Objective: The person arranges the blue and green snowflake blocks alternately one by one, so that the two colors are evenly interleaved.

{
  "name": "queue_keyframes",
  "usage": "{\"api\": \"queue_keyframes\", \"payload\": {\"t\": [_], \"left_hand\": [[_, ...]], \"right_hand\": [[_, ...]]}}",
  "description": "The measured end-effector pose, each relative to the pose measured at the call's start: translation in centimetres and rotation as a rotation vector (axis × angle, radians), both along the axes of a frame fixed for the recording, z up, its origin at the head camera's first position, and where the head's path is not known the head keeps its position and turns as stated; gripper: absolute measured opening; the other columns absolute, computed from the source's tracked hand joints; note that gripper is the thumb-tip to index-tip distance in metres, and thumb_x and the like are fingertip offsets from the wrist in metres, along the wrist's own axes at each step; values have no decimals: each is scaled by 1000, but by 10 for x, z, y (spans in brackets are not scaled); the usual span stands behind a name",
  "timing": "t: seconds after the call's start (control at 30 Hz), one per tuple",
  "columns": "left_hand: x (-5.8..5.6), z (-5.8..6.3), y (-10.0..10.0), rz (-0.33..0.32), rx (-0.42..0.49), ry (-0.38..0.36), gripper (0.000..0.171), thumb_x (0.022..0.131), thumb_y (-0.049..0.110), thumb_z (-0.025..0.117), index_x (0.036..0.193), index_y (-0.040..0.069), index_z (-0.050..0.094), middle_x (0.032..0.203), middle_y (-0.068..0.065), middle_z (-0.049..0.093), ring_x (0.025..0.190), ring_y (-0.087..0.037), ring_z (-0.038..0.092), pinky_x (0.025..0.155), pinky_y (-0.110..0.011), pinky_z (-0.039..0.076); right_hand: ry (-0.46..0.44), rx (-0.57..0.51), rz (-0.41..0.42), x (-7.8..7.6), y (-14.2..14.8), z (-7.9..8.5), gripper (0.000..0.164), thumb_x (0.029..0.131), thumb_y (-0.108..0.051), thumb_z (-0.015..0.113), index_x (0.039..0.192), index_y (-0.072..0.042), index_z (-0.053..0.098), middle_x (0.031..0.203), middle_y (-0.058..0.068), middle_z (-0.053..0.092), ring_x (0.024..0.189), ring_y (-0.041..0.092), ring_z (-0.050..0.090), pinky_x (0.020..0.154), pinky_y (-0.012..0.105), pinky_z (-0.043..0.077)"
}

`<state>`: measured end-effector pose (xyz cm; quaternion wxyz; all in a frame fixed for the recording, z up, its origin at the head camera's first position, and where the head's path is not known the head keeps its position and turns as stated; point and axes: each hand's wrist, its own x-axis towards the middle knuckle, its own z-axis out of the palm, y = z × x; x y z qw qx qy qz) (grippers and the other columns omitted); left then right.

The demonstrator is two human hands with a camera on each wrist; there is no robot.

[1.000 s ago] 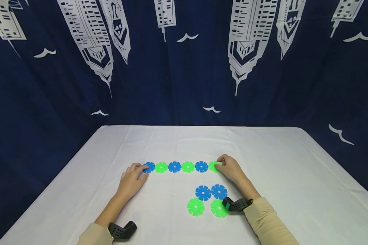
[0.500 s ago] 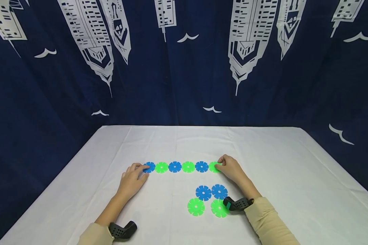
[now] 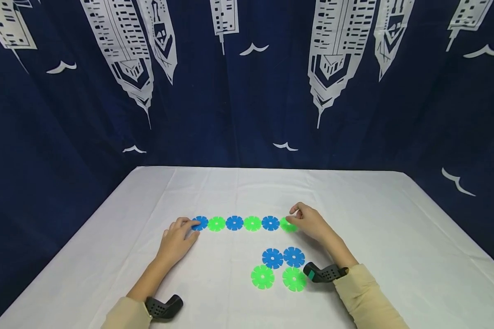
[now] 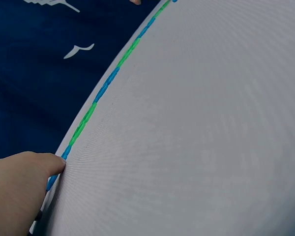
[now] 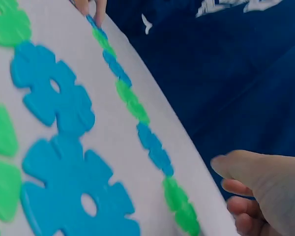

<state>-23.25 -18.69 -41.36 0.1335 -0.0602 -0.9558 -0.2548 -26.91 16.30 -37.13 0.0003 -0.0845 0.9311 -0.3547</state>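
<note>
Head view is showing six notched plastic discs lying flat in a straight row point(image 3: 249, 223) across a white tablecloth point(image 3: 214, 288), blue and green alternating from a blue disc point(image 3: 203, 223) at the left end to a green disc point(image 3: 287, 227) at the right end. Neighbours are sitting edge to edge; whether their notches are interlocking, I cannot tell. The left hand point(image 3: 176, 243) is resting at the left end with its fingers relaxed, a fingertip touching that blue disc; how firmly it is pressing is not showing. The right hand point(image 3: 311, 224) is hovering at the other end, fingers loosely curled and gripping nothing; the right wrist view is showing it apart from the green disc. Nearer the person, two spare blue discs point(image 3: 272, 263) are lying just beside each other, with two spare green discs point(image 3: 262, 283) in front of them.

By my reading, the step in hand is placing and lining up the sixth disc, and it is looking nearly finished. If the colours are to go on alternating, the next move is calling for the right hand to fetch a spare blue disc and set it against the green end, while the left hand is steadying the row.
</note>
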Motion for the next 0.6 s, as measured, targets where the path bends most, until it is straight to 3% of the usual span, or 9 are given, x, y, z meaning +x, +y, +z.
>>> {"api": "queue_keyframes", "payload": {"t": [0.2, 0.4, 0.6], "left_hand": [[2, -1, -3, 13, -1, 2, 32, 88, 27, 56, 117, 14, 61, 123, -16, 51, 113, -33, 47, 85, -47, 33], [1, -3, 0, 1, 12, -4, 33, 88, 28, 56, 117, 14, 61, 123, -16, 51, 113, -33, 47, 85, -46, 33], [0, -1, 1, 4, 12, 15, 33, 88, 27, 56, 117, 14, 61, 123, -16, 51, 113, -32, 47, 84, -45, 33]], "right_hand": [[-32, -38, 156, 18, -11, 10, 25, 85, -23, 62, 102, -7, 54, 75, 3, 46, 62, 14, 39, 54, 26, 34], [-14, 22, 291, 42, -12, 4, 28, 84, -27, 64, 104, -10, 56, 79, 0, 48, 65, 11, 41, 56, 22, 37], [93, 143, 347, 59, -15, -7, 36, 78, -41, 67, 103, -17, 59, 96, -5, 55, 91, 13, 48, 78, 32, 33]]}}
